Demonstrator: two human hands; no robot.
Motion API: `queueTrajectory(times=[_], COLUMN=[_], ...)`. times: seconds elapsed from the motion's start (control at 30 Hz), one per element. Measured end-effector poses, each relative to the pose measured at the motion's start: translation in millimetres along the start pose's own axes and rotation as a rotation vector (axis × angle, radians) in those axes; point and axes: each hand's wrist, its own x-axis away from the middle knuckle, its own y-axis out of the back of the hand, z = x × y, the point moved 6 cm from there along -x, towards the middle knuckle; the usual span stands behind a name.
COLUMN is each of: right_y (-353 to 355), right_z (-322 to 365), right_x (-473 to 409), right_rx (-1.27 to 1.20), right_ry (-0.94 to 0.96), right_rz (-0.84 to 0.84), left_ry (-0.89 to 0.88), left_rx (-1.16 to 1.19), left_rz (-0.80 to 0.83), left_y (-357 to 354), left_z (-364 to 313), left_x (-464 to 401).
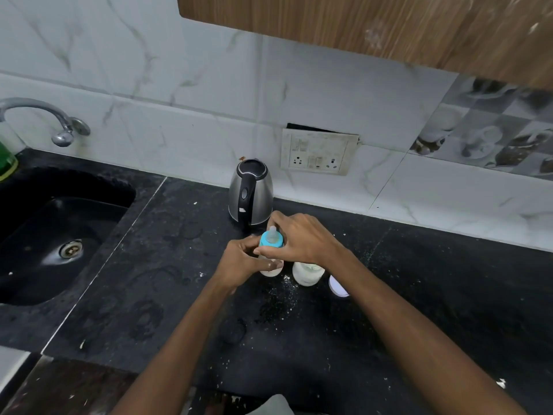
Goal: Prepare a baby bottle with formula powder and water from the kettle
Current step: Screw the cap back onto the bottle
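Note:
A baby bottle (270,271) with a blue collar and clear teat (271,238) stands on the black counter (149,295). My left hand (242,262) grips the bottle's body, which holds pale liquid. My right hand (299,238) curls round the blue collar from the right. Just behind stands the steel kettle (250,193) with its black handle facing me. Partly hidden under my right wrist is the open formula jar (307,274), and its white lid (337,286) lies to its right. Spilled powder (287,290) dots the counter in front.
A black sink (57,235) with a chrome tap (45,118) lies at the left. A wall socket plate (318,152) is behind the kettle. A wooden cabinet (359,22) hangs overhead. A green object (6,160) sits at the far left edge.

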Motion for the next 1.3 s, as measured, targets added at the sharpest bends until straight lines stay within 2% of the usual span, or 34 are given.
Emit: queueTrajectory(times=[0.1,0.23,0.33,0.43,0.6,0.7,0.83,0.9,1.07,1.3], right_y=[3,6,4,-2,-10,-13,-5,-2,-10,-18], right_z=[-1,3,6,4,3,-1,-10,-13,-17,-14], right_x=[0,-3,-4,-1,6,9,9,10,10,12], right_rx=[0.01,0.076,0.071,0.019,-0.052,-0.125,-0.211,-0.192,-0.231,-0.181], right_ry=[-0.01,-0.117,-0.171,-0.308,-0.505,-0.41,-0.141,-0.101,-0.254,-0.457], right_rz=[-0.103,-0.24,-0.288,-0.311,-0.337,-0.327,-0.12,-0.13,-0.348,-0.409], left_ry=[0.002,0.012,0.02,0.027,0.029,0.024,-0.018,-0.046,-0.041,-0.048], left_rx=[-0.032,0.015,-0.021,-0.05,-0.091,-0.101,-0.058,-0.105,-0.107,-0.141], left_rz=[0.013,-0.094,-0.168,-0.242,-0.266,-0.229,-0.09,-0.009,-0.072,-0.175], left_y=[-1,-10,-11,-8,-10,-4,-1,-4,-7,-4], left_z=[-6,-5,-3,0,1,1,-8,-13,-9,1], left_x=[-2,-1,1,3,5,2,1,-1,-4,-6])
